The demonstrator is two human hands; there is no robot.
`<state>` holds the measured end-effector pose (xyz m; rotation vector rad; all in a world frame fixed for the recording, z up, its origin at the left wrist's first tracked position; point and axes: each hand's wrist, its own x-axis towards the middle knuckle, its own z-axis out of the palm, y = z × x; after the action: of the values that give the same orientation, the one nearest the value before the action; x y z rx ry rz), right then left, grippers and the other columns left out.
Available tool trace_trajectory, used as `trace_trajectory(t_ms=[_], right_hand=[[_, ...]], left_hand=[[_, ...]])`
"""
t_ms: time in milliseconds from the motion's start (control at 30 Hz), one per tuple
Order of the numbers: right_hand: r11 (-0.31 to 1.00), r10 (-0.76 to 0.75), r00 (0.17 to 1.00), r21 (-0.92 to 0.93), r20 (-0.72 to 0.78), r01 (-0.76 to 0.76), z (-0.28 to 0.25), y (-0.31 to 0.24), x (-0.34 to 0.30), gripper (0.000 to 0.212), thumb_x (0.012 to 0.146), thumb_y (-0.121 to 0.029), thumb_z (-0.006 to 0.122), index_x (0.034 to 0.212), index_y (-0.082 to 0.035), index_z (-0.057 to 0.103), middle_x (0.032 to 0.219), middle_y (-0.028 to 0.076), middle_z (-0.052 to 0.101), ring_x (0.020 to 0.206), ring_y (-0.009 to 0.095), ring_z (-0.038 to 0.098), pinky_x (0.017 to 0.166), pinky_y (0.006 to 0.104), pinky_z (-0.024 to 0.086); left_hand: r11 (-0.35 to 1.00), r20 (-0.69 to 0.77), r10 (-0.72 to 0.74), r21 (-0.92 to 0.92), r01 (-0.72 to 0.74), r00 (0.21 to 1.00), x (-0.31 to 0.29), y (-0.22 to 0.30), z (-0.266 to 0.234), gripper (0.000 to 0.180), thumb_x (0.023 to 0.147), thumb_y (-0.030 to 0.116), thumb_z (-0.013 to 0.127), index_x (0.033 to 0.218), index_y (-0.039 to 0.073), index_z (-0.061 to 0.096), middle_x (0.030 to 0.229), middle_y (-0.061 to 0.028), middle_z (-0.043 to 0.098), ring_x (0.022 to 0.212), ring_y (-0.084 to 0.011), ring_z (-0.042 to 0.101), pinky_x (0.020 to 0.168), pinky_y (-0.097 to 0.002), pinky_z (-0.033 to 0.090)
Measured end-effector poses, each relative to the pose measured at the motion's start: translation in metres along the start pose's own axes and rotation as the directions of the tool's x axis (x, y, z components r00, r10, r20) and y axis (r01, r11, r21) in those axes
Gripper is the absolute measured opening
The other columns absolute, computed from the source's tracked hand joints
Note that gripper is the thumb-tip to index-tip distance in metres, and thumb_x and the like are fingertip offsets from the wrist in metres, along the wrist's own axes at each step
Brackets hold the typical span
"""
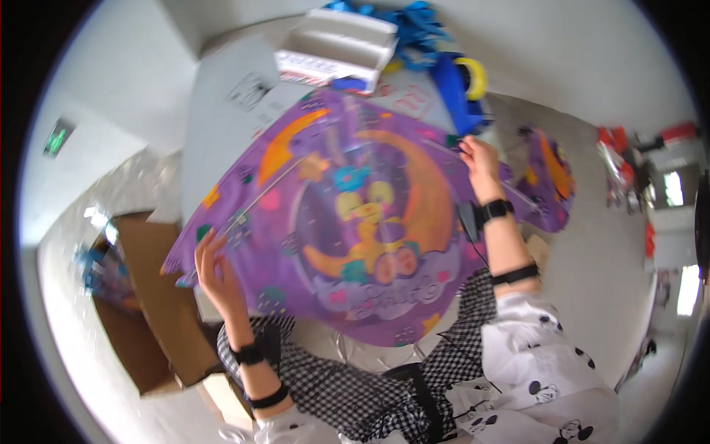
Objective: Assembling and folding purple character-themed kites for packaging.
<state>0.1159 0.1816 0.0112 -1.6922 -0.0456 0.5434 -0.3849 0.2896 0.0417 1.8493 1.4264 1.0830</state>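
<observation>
A purple kite (277,229) with a yellow cartoon figure on an orange moon spreads over the table's near part and my lap. Thin pale rods (270,185) lie across it. My left hand (216,275) is at the kite's left side, slightly blurred, with its fingers stretched out against the cloth. At the upper right, my right hand (481,163) pinches the kite's edge near a small dark piece; the fingertips hide the exact grip. More purple cloth of the same pattern (551,181) hangs beyond my right wrist.
On the grey table (222,126) stand an open white box (336,48), crumpled blue material (421,33) and a blue tape dispenser (452,92) with a yellow roll (473,78). An open cardboard box (159,296) with colourful packages (107,277) stands at left.
</observation>
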Motion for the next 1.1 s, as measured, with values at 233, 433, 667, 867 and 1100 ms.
trace_trajectory(t_ms=[233,433,667,867,1100], right_hand=[[0.975,-0.093,0.750,-0.092,0.654,0.201,0.128,0.020,-0.216,0.012,0.091,-0.009,0.062,0.101,-0.007,0.068,0.089,-0.001,0.068,0.073,0.007,0.061,0.057,0.0198,0.046],[0.989,0.088,0.622,-0.143,0.778,0.039,0.225,0.050,-0.301,0.043,0.086,-0.002,0.066,0.127,-0.009,0.055,0.081,0.006,0.066,0.068,0.008,0.063,0.054,0.0222,0.047],[0.973,0.206,0.789,-0.206,0.580,-0.103,0.286,0.081,-0.326,0.036,0.079,-0.001,0.070,0.103,0.000,0.043,0.081,0.013,0.065,0.066,0.019,0.069,0.049,0.0256,0.045],[0.941,0.255,0.825,-0.324,0.504,-0.093,0.298,0.094,-0.328,0.033,0.075,0.001,0.069,0.098,0.000,0.045,0.079,0.013,0.064,0.063,0.023,0.070,0.056,0.0301,0.051],[0.890,0.220,0.843,-0.456,0.491,0.033,0.304,0.099,-0.328,0.030,0.078,-0.005,0.066,0.101,-0.004,0.047,0.082,0.010,0.070,0.066,0.020,0.071,0.065,0.0328,0.052]], left_hand=[[0.990,-0.144,-0.124,-0.089,0.112,0.982,0.030,-0.054,-0.023,0.033,0.079,-0.009,0.052,0.105,0.004,0.067,0.110,-0.0077,0.063,0.094,-0.0159,0.062,0.075,-0.0279,0.049],[0.982,-0.053,-0.186,-0.017,0.186,0.981,0.027,-0.054,-0.003,0.027,0.078,-0.005,0.057,0.103,0.002,0.065,0.098,-0.0091,0.060,0.083,-0.0184,0.060,0.073,-0.0310,0.050],[0.952,-0.013,-0.306,-0.021,0.306,0.952,0.033,-0.070,-0.002,0.020,0.078,-0.001,0.062,0.097,0.000,0.061,0.091,-0.0113,0.058,0.080,-0.0225,0.060,0.076,-0.0338,0.050],[0.948,-0.011,-0.314,-0.062,0.313,0.949,0.029,-0.077,-0.002,0.016,0.080,-0.003,0.058,0.095,0.000,0.062,0.093,-0.0134,0.059,0.084,-0.0272,0.061,0.078,-0.0365,0.050],[0.973,-0.035,-0.232,-0.007,0.232,0.972,0.025,-0.075,-0.003,0.018,0.082,-0.003,0.055,0.098,0.000,0.063,0.098,-0.0153,0.060,0.091,-0.0316,0.061,0.080,-0.0390,0.050]])
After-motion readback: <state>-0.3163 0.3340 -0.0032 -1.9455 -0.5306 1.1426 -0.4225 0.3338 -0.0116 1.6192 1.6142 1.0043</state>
